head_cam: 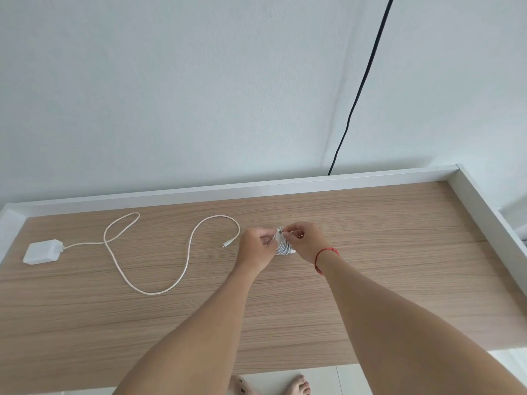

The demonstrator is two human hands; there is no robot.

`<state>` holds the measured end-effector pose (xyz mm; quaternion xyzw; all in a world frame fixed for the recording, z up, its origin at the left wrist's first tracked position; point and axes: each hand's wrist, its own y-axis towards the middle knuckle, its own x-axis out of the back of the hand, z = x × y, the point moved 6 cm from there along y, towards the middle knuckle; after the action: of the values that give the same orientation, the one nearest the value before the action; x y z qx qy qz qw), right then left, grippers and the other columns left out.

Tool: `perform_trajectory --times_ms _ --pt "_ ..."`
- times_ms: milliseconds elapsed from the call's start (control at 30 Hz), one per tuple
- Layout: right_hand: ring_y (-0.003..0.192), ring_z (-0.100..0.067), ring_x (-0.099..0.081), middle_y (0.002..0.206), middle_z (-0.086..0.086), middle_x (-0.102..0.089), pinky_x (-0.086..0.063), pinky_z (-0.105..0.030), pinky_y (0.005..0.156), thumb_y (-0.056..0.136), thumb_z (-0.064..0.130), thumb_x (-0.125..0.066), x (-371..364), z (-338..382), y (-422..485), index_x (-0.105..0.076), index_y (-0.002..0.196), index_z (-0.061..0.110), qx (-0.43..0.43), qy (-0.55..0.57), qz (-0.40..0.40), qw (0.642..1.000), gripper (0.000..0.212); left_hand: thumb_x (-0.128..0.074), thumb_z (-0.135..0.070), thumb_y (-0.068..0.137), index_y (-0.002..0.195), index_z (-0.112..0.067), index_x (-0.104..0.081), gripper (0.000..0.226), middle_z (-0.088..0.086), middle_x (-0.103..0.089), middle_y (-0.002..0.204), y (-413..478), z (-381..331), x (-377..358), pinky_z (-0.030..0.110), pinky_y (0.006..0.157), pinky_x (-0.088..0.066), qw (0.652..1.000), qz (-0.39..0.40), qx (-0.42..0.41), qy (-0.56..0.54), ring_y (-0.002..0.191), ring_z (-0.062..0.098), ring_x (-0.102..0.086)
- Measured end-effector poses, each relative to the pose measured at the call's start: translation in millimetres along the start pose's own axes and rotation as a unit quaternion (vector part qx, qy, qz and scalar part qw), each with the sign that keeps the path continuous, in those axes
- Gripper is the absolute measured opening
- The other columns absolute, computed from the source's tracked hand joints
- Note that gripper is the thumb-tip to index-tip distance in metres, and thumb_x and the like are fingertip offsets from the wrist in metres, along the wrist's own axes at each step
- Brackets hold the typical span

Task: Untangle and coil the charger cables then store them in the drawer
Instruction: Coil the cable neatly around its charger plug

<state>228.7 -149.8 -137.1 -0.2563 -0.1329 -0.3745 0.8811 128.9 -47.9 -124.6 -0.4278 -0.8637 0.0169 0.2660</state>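
Observation:
A small coil of white cable (283, 244) sits between my two hands above the wooden table top (370, 266). My left hand (258, 246) grips its left side. My right hand (306, 240), a red string on its wrist, pinches the coil's top end. A second white charger cable (186, 262) lies loose in wide curves on the table to the left. Its free plug (227, 244) lies just left of my left hand. Its other end joins a white square power adapter (42, 251) at the far left.
A white raised rim (256, 189) borders the table's back and right sides. A black cord (360, 86) hangs down the wall behind the table. Bare feet show on the pale floor (322, 380) below the front edge. No drawer is in view.

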Motion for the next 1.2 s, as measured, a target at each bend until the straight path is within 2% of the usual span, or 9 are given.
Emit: perform_trajectory --times_ms 200,367,467,533,600,700,933,1100,1200 --pt "0.051 -0.007 -0.039 0.058 0.007 -0.044 -0.037 -0.015 0.050 0.092 0.013 -0.060 0 -3 0 -0.069 0.090 0.015 -0.003 0.023 0.005 1.000 0.009 -0.054 0.006 0.090 0.116 -0.009 -0.069 0.034 0.004 -0.072 0.107 5 11 7 0.008 0.084 -0.049 0.998 0.050 0.019 -0.020 0.097 0.006 -0.067" --pt "0.052 -0.008 -0.039 0.059 0.005 -0.044 -0.038 -0.016 0.051 0.093 0.013 -0.059 -2 -3 0 -0.070 0.095 0.010 0.001 0.028 0.010 1.000 0.011 -0.071 -0.002 0.083 0.114 -0.008 -0.071 0.031 0.010 -0.072 0.110 7 12 9 0.015 0.083 -0.053 0.997 0.078 0.017 -0.003 0.097 0.011 -0.069" --pt "0.053 -0.008 -0.041 0.060 0.005 -0.046 -0.039 -0.018 0.053 0.093 0.014 -0.060 -1 -4 0 -0.070 0.094 0.011 0.001 0.032 0.012 0.999 0.011 -0.054 0.004 0.089 0.123 -0.015 -0.066 0.041 0.002 -0.071 0.115 10 8 10 0.003 0.057 -0.042 0.992 0.118 0.021 0.034 0.064 -0.011 -0.064" --pt "0.053 -0.008 -0.042 0.059 0.006 -0.046 -0.040 -0.018 0.054 0.092 0.014 -0.060 0 -4 1 -0.070 0.093 0.012 -0.001 0.035 0.011 0.999 0.009 -0.045 0.008 0.089 0.126 -0.016 -0.063 0.047 0.001 -0.070 0.116 12 7 13 0.002 0.050 -0.038 0.990 0.127 0.020 0.051 0.075 -0.011 -0.064" --pt "0.054 -0.008 -0.042 0.059 0.006 -0.046 -0.041 -0.018 0.055 0.092 0.014 -0.061 -1 -5 1 -0.069 0.092 0.013 -0.001 0.037 0.012 0.999 0.009 -0.058 0.006 0.087 0.120 -0.014 -0.066 0.039 0.006 -0.072 0.112 14 6 14 0.002 0.060 -0.044 0.993 0.107 0.011 0.044 0.085 0.004 -0.070" --pt "0.053 -0.007 -0.042 0.060 0.007 -0.047 -0.040 -0.017 0.054 0.092 0.014 -0.061 -1 -4 -1 -0.070 0.096 0.011 0.003 0.034 0.011 0.999 0.011 -0.074 0.005 0.077 0.113 -0.008 -0.070 0.038 0.008 -0.073 0.108 14 6 10 0.007 0.070 -0.050 0.995 0.092 0.004 0.023 0.087 0.008 -0.067" --pt "0.054 -0.009 -0.041 0.058 0.006 -0.044 -0.042 -0.021 0.057 0.092 0.014 -0.062 -1 -6 1 -0.070 0.095 0.010 -0.001 0.047 0.012 0.999 0.010 -0.062 -0.004 0.090 0.113 -0.014 -0.071 0.027 -0.003 -0.069 0.116 19 12 9 0.017 0.091 -0.045 0.992 0.120 0.048 0.016 0.109 0.008 -0.063" --pt "0.051 -0.006 -0.039 0.058 0.006 -0.043 -0.038 -0.010 0.047 0.092 0.012 -0.061 -1 -6 0 -0.070 0.095 0.008 0.005 0.057 0.009 0.998 0.010 -0.069 -0.003 0.086 0.112 -0.013 -0.071 0.028 0.002 -0.070 0.114 20 18 9 0.008 0.073 -0.047 0.991 0.117 0.059 -0.024 0.100 0.008 -0.066" --pt "0.051 -0.006 -0.038 0.058 0.006 -0.042 -0.037 -0.008 0.047 0.092 0.011 -0.060 -1 -6 0 -0.070 0.097 0.007 0.007 0.064 0.012 0.998 0.011 -0.070 0.000 0.084 0.109 -0.013 -0.072 0.028 0.002 -0.070 0.113 22 18 9 0.009 0.073 -0.050 0.991 0.110 0.062 -0.051 0.101 0.009 -0.066"
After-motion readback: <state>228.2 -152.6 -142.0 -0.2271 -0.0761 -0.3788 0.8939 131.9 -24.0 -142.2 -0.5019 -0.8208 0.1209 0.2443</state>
